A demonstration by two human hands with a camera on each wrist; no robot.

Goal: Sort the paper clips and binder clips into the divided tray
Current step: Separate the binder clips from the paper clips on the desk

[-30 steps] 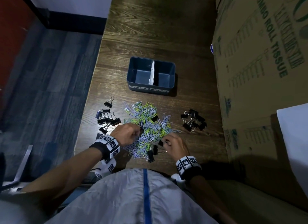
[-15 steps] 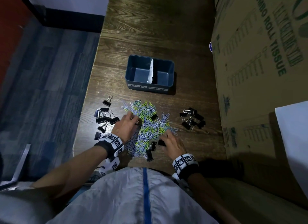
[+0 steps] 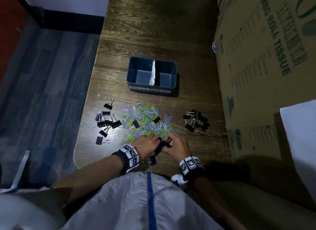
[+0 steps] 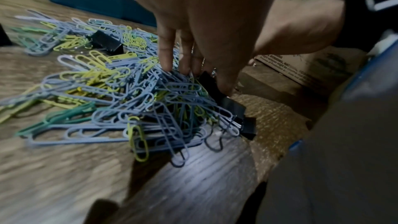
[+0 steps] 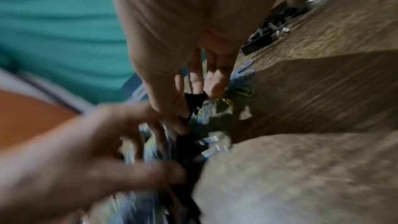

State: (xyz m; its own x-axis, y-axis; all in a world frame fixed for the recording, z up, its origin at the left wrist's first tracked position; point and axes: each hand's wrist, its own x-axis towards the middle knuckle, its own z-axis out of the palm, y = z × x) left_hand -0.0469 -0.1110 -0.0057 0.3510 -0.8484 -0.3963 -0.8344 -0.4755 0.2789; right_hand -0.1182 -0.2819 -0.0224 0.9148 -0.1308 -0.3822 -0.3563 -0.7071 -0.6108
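While both hands meet at lower centre of the paper clip pile (image 3: 147, 122), left hand (image 3: 147, 145) fingers reach straight down into clips; right hand (image 3: 176, 146) pinches a black binder clip (image 5: 193, 99).

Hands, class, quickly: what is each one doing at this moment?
Left hand: fingers straight, tips down in the paper clip pile, gripping nothing visible.
Right hand: pinching a black binder clip.

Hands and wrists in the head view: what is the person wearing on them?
Both forearms are bare, with no gloves or sleeves. The left hand and right hand each have a black wristband carrying white blocks printed with black square-patterned markers. A white camera housing shows beside the right wrist.
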